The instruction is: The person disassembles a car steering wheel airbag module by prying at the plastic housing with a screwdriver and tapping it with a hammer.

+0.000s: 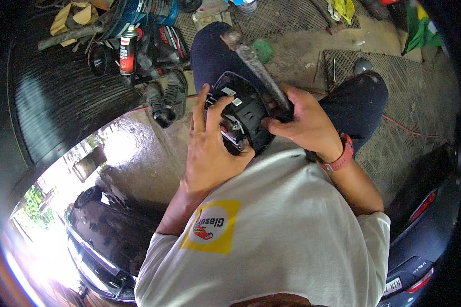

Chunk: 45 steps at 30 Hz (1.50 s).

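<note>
Against my body, between my knees, is a black plastic housing [252, 113] with small white labels and an opening on its near left side. My left hand [210, 146] grips its left side, fingers spread over the edge and thumb at the near end. Some shiny parts show inside, too small to name. In my right hand [312, 123] is a worn hammer [258, 69], its dark grip inside my closed fingers. The rusty head points away from me, up and to the left. The right thumb rests at the housing's right edge.
Beyond my left knee stand a red and black spray can [127, 53] and a pair of dark shoes [167, 97]. A green round thing [263, 50] lies past the hammer. A wrench [335, 70] rests on a floor grating at right. Cars flank me.
</note>
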### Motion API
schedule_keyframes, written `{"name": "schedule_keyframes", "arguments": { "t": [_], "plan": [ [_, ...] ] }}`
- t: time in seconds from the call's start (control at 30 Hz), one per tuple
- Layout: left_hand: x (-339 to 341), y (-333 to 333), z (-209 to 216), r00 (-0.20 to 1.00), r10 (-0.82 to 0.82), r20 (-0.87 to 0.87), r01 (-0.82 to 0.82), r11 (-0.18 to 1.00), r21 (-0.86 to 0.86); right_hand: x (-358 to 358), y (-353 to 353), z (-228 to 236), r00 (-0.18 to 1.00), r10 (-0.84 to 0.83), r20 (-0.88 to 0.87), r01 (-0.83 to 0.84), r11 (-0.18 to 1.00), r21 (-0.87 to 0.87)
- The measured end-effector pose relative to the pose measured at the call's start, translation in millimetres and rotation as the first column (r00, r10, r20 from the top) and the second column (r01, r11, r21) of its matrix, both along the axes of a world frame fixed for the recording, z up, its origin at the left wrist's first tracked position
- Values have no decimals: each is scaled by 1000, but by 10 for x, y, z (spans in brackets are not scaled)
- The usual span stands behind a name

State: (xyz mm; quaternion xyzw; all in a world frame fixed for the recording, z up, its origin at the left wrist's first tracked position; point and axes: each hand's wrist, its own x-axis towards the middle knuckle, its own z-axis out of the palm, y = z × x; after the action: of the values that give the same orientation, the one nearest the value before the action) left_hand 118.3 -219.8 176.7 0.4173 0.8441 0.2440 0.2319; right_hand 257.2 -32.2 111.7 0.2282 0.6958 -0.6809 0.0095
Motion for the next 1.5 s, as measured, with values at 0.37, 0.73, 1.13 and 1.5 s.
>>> {"name": "schedule_keyframes", "arguments": {
  "t": [0.37,0.73,1.13,1.5],
  "plan": [
    [35,-109,-129,995,49,91,-56,996,70,-175,-117,322,993,62,-102,-29,954,299],
    [10,-196,-239,986,79,144,-94,990,104,-224,-49,267,984,153,-92,-129,964,232],
    [-807,-459,-120,768,102,632,-170,984,48,-314,682,-1025,882,-444,160,416,892,178],
    [-1004,-838,-251,399,377,836,-646,762,-35,-102,697,-3462,661,-577,480,264,778,571]
  ]
}}
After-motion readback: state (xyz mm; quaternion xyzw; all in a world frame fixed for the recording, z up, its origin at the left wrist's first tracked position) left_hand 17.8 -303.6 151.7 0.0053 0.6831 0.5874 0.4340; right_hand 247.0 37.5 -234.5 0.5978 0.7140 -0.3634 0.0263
